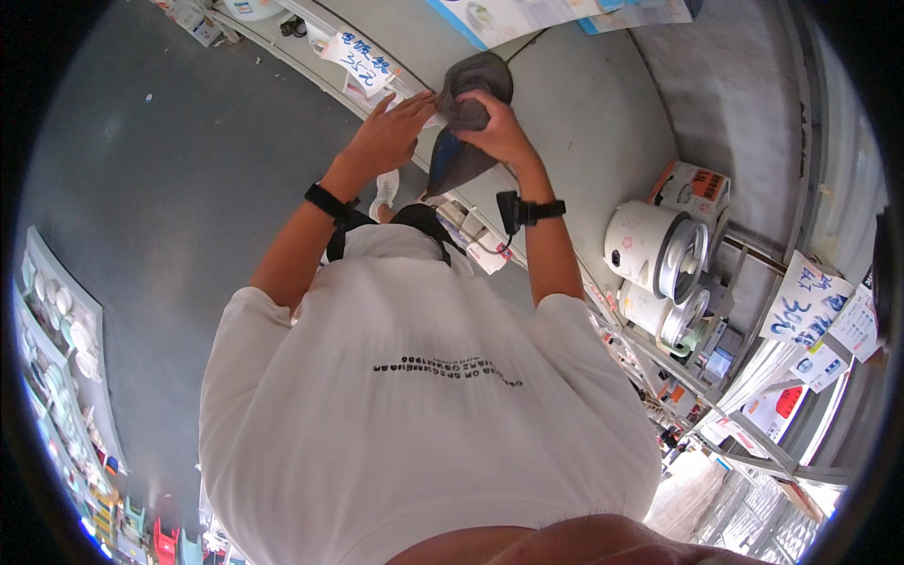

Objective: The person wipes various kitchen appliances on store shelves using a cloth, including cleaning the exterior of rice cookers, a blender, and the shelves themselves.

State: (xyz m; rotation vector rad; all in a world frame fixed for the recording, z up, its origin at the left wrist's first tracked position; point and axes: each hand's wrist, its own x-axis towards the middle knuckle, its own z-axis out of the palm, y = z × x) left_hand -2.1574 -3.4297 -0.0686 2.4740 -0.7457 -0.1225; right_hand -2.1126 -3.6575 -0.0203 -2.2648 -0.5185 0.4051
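Observation:
A dark grey cloth [474,85] lies bunched over the front edge of a pale shelf board [586,106], and its lower part hangs down past the edge. My right hand [498,131] grips its folds, thumb below and fingers on top. My left hand [387,133] is stretched out flat at the cloth's left side. Its fingertips reach the cloth's border, and whether they touch it I cannot tell. Each wrist wears a black strap; the right one carries a small device with a cable.
A handwritten price sign [360,62] hangs on the shelf front beside my left hand. Boxes [522,18] stand at the shelf's far end. Rice cookers [646,244] and a carton [688,191] sit to the right. Grey floor [176,176] stretches left towards shelves of dishes [70,318].

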